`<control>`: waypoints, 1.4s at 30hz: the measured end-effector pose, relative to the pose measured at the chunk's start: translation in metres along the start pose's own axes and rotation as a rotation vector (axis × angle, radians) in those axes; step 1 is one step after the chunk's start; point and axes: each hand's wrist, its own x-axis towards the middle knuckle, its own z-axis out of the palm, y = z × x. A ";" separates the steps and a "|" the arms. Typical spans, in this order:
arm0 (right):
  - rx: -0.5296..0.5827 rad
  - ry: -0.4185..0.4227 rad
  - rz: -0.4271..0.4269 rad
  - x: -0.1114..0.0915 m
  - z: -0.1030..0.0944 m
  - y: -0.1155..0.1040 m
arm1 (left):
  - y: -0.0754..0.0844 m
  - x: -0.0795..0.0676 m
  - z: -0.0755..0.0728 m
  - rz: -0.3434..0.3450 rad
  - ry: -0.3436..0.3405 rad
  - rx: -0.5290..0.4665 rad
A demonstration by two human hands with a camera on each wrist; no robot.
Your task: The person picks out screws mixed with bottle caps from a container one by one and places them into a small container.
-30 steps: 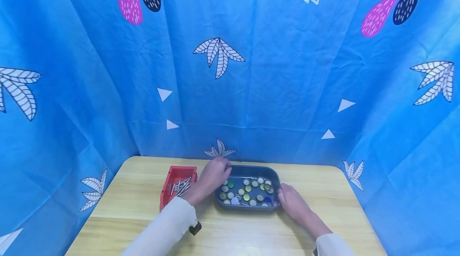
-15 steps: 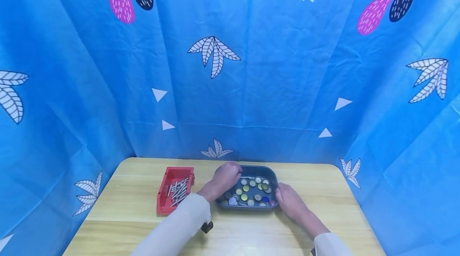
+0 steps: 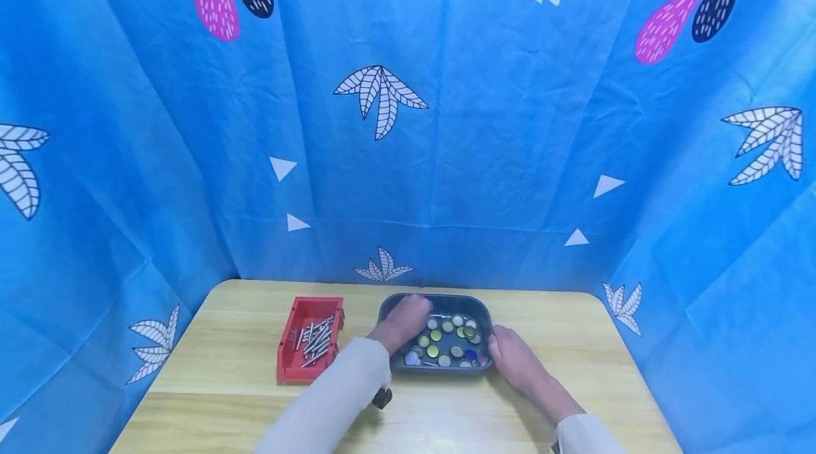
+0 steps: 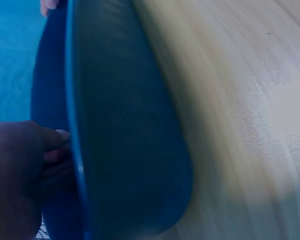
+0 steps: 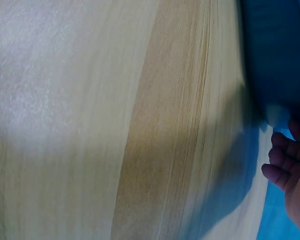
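A dark blue-grey rectangular tray (image 3: 479, 304) stands near the back of the table, with bottle caps (image 3: 444, 360) in gold, white, purple and dark blue spread over its floor. A thin silver screw (image 3: 440, 315) lies among them near the back wall. My left hand (image 3: 408, 319) reaches over the tray's left part, fingers curled down inside; in the left wrist view its thumb (image 4: 55, 137) lies against the fingers. Whatever is between them is hidden. My right hand (image 3: 515, 356) grips the tray's right end, its fingers (image 5: 280, 160) curled at the outside in the right wrist view.
Left of the tray sits a red open-front bin (image 3: 290, 373) with several long silver screws (image 3: 316, 339) piled inside. The light wooden table (image 3: 210, 362) ends at the back and sides against a blue patterned curtain (image 3: 484, 156).
My left hand has moved right from the tray's left rim and down into the tray, uncovering the red bin's right side. My right hand keeps hold of the tray's right end.
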 end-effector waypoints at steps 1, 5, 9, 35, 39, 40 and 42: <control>-0.003 -0.001 0.001 0.000 0.001 0.000 | 0.000 0.000 0.003 0.000 -0.008 0.018; -0.015 -0.004 -0.001 -0.001 0.003 0.002 | 0.001 0.001 0.010 0.006 -0.033 0.037; -0.018 0.007 -0.006 -0.001 0.002 0.003 | 0.002 0.003 0.015 -0.018 -0.055 -0.015; -0.006 0.011 -0.002 -0.001 0.001 0.002 | 0.018 0.002 0.017 -0.097 -0.068 0.140; -0.008 0.017 -0.004 -0.001 0.002 0.002 | 0.018 0.003 0.017 -0.095 -0.065 0.131; -0.008 0.016 -0.005 -0.001 0.002 0.002 | 0.018 0.003 0.018 -0.093 -0.065 0.121; -0.005 0.014 -0.003 -0.001 0.002 0.001 | 0.017 0.002 0.018 -0.097 -0.074 0.089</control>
